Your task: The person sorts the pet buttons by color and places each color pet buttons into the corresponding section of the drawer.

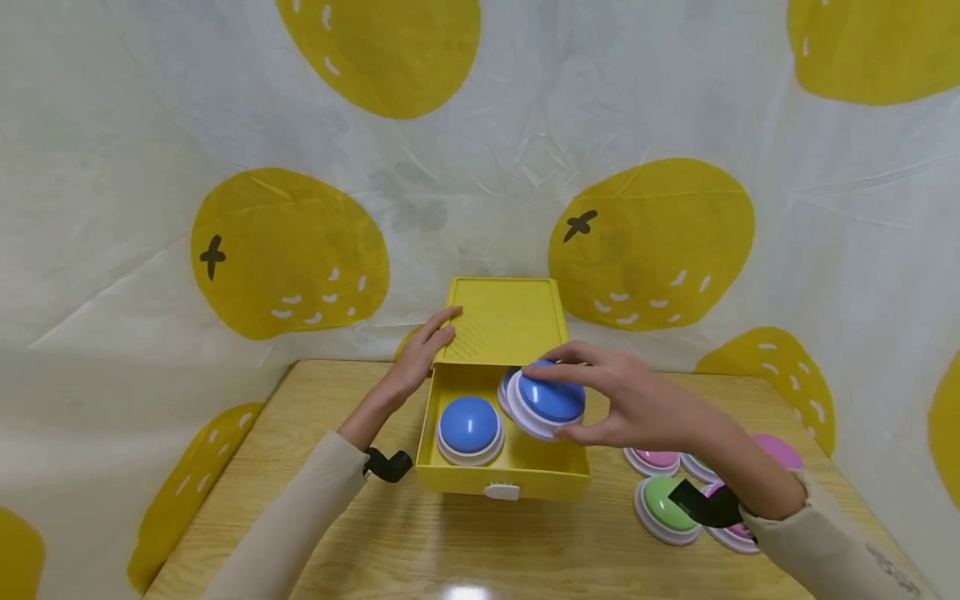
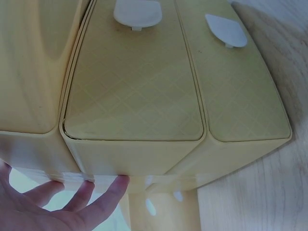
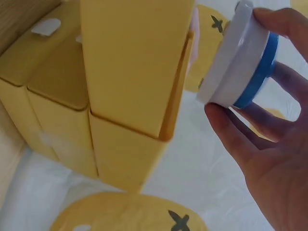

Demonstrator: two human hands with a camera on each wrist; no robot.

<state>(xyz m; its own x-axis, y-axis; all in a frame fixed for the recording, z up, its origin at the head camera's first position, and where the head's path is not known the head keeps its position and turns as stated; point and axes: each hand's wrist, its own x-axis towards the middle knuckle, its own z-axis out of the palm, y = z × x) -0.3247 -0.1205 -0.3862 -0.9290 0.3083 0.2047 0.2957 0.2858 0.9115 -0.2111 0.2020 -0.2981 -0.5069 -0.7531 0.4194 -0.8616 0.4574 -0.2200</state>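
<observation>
A yellow drawer cabinet [image 1: 506, 317] stands on the table, its top drawer [image 1: 457, 481] pulled out toward me. My left hand [image 1: 417, 357] rests on the cabinet's left side, fingers extended; in the left wrist view, fingertips [image 2: 118, 185] touch that side. Over the drawer's right half, my right hand [image 1: 626, 396] pinches a blue push button [image 1: 553, 395] with a white base, tilted. The right wrist view shows thumb and fingers around the button's white rim [image 3: 231, 60]. One blue button [image 1: 468, 425] lies inside the drawer at left; another [image 1: 504, 393] is mostly hidden behind the held one.
Right of the cabinet, several push buttons sit on the wooden table [image 1: 375, 533], among them a green one [image 1: 667, 502] and a pink one [image 1: 657, 460], partly covered by my right arm. Two closed lower drawers [image 2: 134, 82] show in the left wrist view. A fruit-patterned cloth [image 1: 480, 192] hangs behind.
</observation>
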